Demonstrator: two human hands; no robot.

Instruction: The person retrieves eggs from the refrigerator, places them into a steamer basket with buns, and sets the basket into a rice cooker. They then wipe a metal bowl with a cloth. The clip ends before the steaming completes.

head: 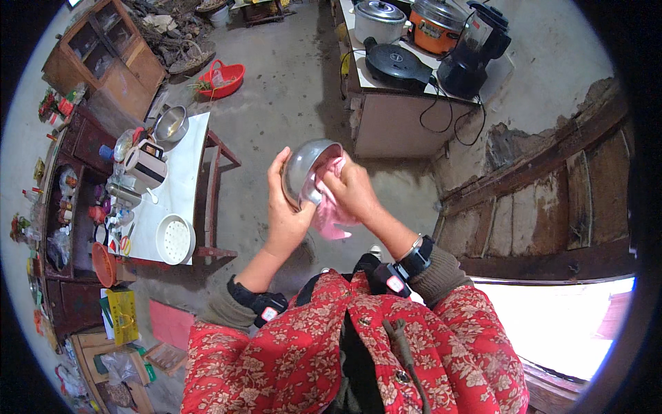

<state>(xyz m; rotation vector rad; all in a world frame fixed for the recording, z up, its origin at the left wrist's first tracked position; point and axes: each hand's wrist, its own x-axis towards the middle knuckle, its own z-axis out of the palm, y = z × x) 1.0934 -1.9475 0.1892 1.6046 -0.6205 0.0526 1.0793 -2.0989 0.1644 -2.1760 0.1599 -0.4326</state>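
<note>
A round stainless-steel bowl (pixel 302 168) is held up in front of me, tilted with its opening towards the right. My left hand (pixel 287 212) grips its left side, fingers along the outer wall and thumb near the lower rim. In my right hand (pixel 354 191) is a bunched pink cloth (pixel 331 212), pressed at the bowl's opening. Part of the cloth hangs below the bowl. The fingertips of my right hand are partly hidden by the cloth and the rim.
At left, a white-topped table (pixel 183 171) bears a metal basin (pixel 171 124), an electric kettle (pixel 146 164) and a white strainer (pixel 176 238). On the right counter (pixel 362 72) stand an orange cooker (pixel 437 31), an electric pan (pixel 395 64) and a blender (pixel 470 52). A red basket (pixel 227 85) rests on the floor.
</note>
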